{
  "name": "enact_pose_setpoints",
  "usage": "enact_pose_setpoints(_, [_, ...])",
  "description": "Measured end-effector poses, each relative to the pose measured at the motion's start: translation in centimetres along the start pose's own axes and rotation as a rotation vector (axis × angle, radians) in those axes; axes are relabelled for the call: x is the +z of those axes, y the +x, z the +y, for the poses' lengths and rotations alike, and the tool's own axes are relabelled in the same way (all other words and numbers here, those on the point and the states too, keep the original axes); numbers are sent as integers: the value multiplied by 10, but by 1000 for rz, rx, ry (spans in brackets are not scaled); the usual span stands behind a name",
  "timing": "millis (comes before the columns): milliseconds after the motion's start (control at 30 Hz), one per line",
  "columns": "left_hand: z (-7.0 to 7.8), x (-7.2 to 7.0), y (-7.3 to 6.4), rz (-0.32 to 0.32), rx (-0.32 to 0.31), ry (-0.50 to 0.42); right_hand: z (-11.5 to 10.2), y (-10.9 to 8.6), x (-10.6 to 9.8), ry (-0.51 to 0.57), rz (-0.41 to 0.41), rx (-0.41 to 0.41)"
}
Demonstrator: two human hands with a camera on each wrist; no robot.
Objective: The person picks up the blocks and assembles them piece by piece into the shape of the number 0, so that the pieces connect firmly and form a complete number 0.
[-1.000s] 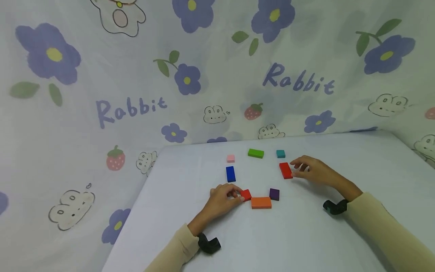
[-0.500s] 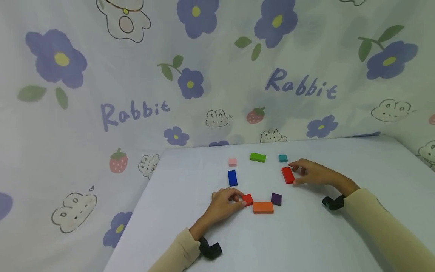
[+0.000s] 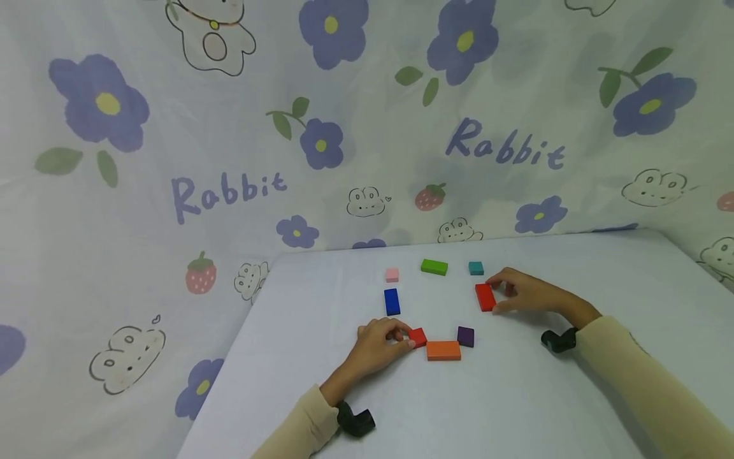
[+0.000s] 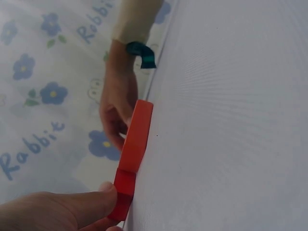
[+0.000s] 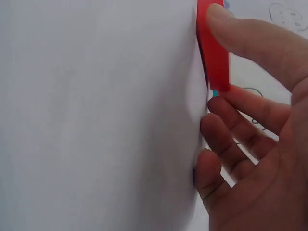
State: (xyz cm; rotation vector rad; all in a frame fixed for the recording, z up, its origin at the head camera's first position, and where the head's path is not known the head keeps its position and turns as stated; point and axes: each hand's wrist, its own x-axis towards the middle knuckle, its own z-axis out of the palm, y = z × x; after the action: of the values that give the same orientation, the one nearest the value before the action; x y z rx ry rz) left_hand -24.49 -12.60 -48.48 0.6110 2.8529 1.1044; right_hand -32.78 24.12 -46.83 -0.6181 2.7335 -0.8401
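My left hand [image 3: 375, 344] pinches a small red square block [image 3: 418, 338] between thumb and fingers. That block sits at the left end of an orange rectangular block [image 3: 443, 350], and in the left wrist view the two lie end to end. Farther right, my right hand [image 3: 530, 294] spans a longer red rectangular block [image 3: 485, 298], thumb at its near end and index finger at its far end. The right wrist view shows the thumb [image 5: 236, 33] on this block, the other fingers bent loosely below it. A dark purple square block [image 3: 466, 336] lies just behind the orange one's right end.
A blue rectangular block [image 3: 392, 301], a pink square block [image 3: 392, 275], a green rectangular block [image 3: 434, 267] and a teal square block [image 3: 476, 268] complete a loose ring on the white table [image 3: 487, 408]. A patterned curtain [image 3: 367, 153] hangs behind the table.
The right index finger has come in to the far end of the longer red block, and the thumb stays at its near end. The left hand keeps its hold. The head view has tilted slightly.
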Motion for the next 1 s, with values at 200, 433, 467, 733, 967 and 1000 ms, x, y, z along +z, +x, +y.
enact_pose_setpoints(200, [-1,1,-1,-6,-14,5,-1,-4,1,20,34,9])
enact_pose_setpoints(433, [-1,1,0,-5,-3,5,-14,-8,7,76,68,-2])
enact_pose_setpoints(467, [-1,1,0,-3,-1,5,-15,-8,9,85,68,-5])
enact_pose_setpoints(733, [-2,4,-2,-27,-24,-2,-23,-11,25,126,48,9])
enact_pose_setpoints(967, [-2,1,1,-18,-25,8,-32,-7,29,102,72,-7])
enact_pose_setpoints(1000, [-2,0,2,-18,-24,7,-33,-7,29,97,69,-18])
